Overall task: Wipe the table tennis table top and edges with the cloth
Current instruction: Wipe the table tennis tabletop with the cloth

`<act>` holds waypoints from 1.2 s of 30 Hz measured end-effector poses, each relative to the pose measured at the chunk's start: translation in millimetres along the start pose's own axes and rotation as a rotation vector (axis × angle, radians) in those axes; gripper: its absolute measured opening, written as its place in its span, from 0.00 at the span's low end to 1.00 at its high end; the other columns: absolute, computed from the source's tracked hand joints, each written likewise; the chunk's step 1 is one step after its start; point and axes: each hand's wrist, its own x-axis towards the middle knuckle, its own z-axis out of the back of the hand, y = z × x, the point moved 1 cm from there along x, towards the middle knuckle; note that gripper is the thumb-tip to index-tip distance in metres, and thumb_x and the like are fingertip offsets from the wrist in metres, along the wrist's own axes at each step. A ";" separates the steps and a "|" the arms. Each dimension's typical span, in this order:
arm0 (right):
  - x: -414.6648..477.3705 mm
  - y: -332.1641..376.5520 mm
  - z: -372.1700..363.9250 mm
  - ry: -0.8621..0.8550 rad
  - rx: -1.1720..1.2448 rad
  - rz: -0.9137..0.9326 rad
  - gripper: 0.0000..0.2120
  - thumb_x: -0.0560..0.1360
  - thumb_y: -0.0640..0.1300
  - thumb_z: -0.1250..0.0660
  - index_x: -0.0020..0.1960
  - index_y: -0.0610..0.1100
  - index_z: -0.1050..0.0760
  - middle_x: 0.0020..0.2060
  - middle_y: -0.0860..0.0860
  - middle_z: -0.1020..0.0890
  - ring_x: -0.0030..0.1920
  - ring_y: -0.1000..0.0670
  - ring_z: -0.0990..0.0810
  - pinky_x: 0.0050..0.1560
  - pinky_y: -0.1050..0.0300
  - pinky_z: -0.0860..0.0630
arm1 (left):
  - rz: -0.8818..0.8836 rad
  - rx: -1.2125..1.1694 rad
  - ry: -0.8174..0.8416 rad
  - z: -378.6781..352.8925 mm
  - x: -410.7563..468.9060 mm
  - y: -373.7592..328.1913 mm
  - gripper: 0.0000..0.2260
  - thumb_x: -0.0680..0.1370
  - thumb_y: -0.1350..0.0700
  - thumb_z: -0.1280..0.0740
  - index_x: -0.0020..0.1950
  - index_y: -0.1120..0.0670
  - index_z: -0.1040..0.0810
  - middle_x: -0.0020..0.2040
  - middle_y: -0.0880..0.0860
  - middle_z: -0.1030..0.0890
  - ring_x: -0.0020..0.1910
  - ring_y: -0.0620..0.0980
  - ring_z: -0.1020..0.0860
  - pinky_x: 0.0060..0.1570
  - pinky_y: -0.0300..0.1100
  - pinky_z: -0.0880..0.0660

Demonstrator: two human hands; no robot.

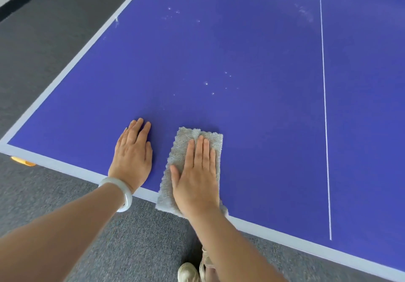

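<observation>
Blue table (252,128) | cloth (177,161) under flat right hand (197,178) | left hand (133,152) beside

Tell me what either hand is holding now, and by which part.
Nothing is in a grip. The right hand presses flat on the middle of the cloth, which overhangs the near edge of the table; the left hand rests flat beside it.

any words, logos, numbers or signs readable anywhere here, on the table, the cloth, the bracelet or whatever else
None: no word, label, brand, number or sign can be read in this view.
The table tennis table top shows only white lines and pale specks.
The grey cloth, the pale bracelet and the shoe bear no visible print.
The orange piece under the near left corner is too blurred to tell.
</observation>
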 end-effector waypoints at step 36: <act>79.1 34.2 -4.6 0.055 -0.057 -0.043 0.34 0.81 0.57 0.65 0.80 0.38 0.59 0.80 0.41 0.56 0.80 0.43 0.58 0.80 0.45 0.55 | 0.076 0.048 0.127 13.1 5.1 -10.9 0.25 0.81 0.56 0.53 0.77 0.60 0.35 0.77 0.58 0.37 0.78 0.56 0.41 0.77 0.50 0.48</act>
